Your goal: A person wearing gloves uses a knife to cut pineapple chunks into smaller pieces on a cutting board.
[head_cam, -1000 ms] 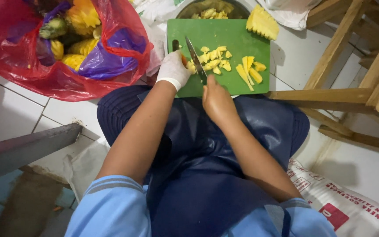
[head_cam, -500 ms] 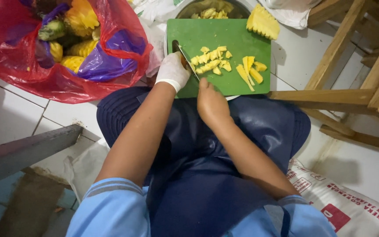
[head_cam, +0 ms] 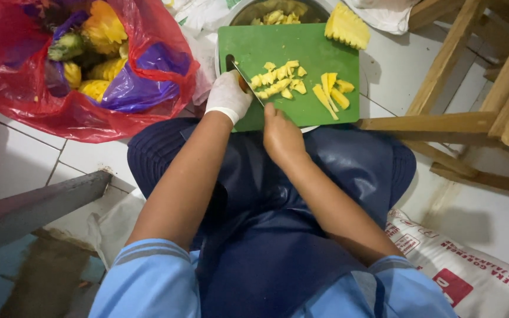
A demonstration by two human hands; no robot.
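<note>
A green cutting board lies in front of my knees. Chopped yellow pineapple pieces and a few longer strips are on it. My left hand, in a white glove, sits at the board's left edge with its fingers curled on a small pineapple piece. My bare right hand grips the handle of a knife. The thin blade slants up and left beside the gloved fingers, next to the chopped pile.
A metal bowl of cut pineapple stands behind the board, with a large pineapple chunk at the board's far right corner. A red plastic bag of peels lies on the left, a wooden stool frame on the right, and a printed sack at lower right.
The knife blade has shifted left toward the gloved hand. My right hand has drawn slightly back toward me, and the chopped pile sits a little tighter.
</note>
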